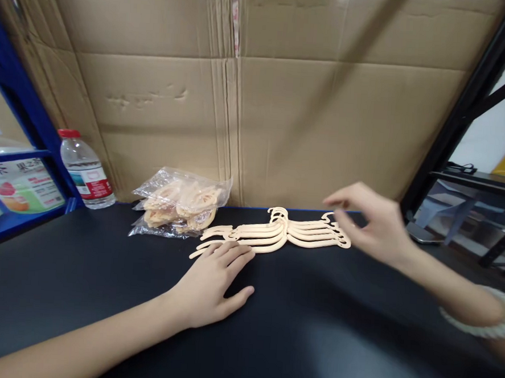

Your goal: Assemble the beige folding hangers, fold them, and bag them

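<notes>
- hangers [271, 236], cream, slim: several, overlapping in a row across the centre of the frame, lying on the tabletop; exact count hard to tell. curved hooks show at the top middle and right of the group.
- left hand [219, 281], bare: lower centre of the frame, palm down, fingers extended and slightly parted, thumb spread wide to the right; fingertips at the left part of the nearest hangers. whether they press or only rest there cannot be told.
- right hand [368, 224], bare, blurred by motion: right of centre, raised just beside the right end of the hangers; fingers loosely bent, a gap between thumb and forefinger.
- bracelet [484, 317], pale, beaded in look: right edge of the frame, around the right wrist.
- clear plastic bags [181, 202], stacked: left of centre, cream pieces inside, near the left end of the hangers.
- bottle [86, 170], clear, red cap, red and white label: left side, upright.
- larger container [22, 178], white cap, fruit on the label: far left, behind a blue metal frame [11, 77].
- tabletop [270, 321], black: lower half of the frame.
- cardboard panels [346, 126], brown, creased: upper half, upright along the back.
</notes>
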Motion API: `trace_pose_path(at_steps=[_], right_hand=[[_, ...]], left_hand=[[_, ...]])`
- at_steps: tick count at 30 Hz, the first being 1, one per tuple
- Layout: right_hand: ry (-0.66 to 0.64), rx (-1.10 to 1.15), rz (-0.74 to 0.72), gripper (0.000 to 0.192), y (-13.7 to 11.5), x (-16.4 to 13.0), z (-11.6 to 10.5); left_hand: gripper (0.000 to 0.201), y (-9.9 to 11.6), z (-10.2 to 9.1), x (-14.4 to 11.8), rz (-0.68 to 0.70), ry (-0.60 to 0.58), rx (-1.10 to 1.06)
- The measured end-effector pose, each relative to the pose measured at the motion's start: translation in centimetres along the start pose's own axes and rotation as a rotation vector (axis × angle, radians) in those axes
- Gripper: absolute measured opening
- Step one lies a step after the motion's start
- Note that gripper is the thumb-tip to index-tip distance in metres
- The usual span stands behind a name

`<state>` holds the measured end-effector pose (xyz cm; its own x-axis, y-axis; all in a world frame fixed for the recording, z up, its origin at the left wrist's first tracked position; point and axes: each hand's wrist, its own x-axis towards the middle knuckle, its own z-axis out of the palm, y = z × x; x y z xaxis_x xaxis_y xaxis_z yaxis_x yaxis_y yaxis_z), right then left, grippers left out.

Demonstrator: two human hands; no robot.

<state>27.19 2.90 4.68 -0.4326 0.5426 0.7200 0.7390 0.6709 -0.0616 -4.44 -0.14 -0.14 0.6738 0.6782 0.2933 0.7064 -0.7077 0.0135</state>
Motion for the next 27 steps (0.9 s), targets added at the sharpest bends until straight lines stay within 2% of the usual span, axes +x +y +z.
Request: trace_pose_path(at_steps=[5, 8, 13, 16, 19, 23, 27], right_hand=[[-0.28, 0.073, -0.007, 0.013, 2.2, -2.3, 5.4], [-0.357, 0.081, 0.034, 0.012, 3.1, -3.0, 6.1], [-0.43, 0.098, 0.082, 0.015, 3.4, -3.0, 5.2], [-0.448, 0.065, 0.091, 0.018, 3.4, -3.1, 4.8], [-0.428, 0.028, 0.085, 0.024, 3.5, -3.2, 4.0], [-0.504, 0.028, 0.079, 0.036, 4.2, -3.5, 1.9], [-0.613, 0.042, 0.109, 0.044, 5.7, -4.3, 0.1]], left_hand=[[0.052, -0.3, 0.5, -0.3, -0.053, 0.008, 0.02], [0.053, -0.8, 0.9, -0.3, -0.055, -0.005, 0.008], [0.055, -1.2, 1.2, -0.3, -0.063, -0.049, -0.006], [0.052, -0.9, 0.9, -0.4, -0.051, -0.027, 0.002], [0.043, 0.0, 0.4, -0.5, 0.032, 0.018, 0.009], [0.039, 1.1, -0.3, -0.6, 0.182, -0.051, -0.074], [0.036, 1.2, -0.7, -0.4, 0.179, -0.102, -0.156]])
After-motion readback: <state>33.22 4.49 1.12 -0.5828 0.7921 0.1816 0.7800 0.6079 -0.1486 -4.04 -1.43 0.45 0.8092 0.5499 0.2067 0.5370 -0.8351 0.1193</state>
